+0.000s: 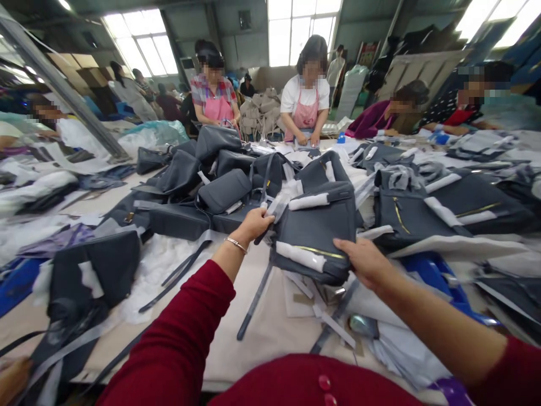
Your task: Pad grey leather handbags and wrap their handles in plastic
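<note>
A dark grey bag point(319, 223) with a gold zipper and white paper wrapped over parts of it is tilted up above the table in front of me. My right hand point(366, 260) grips its lower right edge, thumb on the front face. Beside the bag's left side, my left hand point(255, 224) is closed on a dark strap point(262, 232), near some clear wrapping point(281, 203). Dark straps dangle beneath the bag. What lies under my left fingers is partly hidden.
Finished-looking dark bags point(224, 189) are heaped at the back left. More bags point(416, 211) lie to the right, near a blue tray point(439, 276). Another bag point(95, 270) rests at left, close to another person's hand point(14, 378). Several people work across the table.
</note>
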Demonstrator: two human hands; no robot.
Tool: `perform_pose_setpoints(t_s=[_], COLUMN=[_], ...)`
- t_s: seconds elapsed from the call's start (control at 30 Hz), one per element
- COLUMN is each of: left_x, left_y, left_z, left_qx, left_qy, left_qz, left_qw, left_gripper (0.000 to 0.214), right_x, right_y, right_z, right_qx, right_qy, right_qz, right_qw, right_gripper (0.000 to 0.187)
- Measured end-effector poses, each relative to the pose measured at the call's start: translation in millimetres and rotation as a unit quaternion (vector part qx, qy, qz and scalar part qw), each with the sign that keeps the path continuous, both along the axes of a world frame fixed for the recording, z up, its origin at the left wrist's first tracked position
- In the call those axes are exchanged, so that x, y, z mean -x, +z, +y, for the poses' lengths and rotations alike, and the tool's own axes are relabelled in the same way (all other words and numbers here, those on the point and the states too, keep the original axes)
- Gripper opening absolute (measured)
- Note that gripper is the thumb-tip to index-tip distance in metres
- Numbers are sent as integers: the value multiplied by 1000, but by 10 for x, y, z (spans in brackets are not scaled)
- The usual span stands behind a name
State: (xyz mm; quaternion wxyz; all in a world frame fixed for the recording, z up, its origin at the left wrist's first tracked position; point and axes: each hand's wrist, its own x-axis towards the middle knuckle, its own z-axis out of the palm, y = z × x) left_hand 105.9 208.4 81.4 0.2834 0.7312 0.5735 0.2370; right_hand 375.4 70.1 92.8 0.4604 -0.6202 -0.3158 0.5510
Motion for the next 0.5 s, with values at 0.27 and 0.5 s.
perform_pose_setpoints(t_s=[0.27, 0.5], left_x=[352, 550], left_y=[-429, -784], left_z=[-585, -1096], left_qx=[1, -4], left_qy=[-43, -63], left_qz=[29, 26], left_qw=[999, 998], left_gripper=[9, 9], right_x=[1162, 792], right_y=[-478, -416], right_z=[-1269, -839], right_qx=[125, -153], right_qy=[348, 322], right_qz=[202, -133], right_qw=[907, 925], right_gripper=[29, 18])
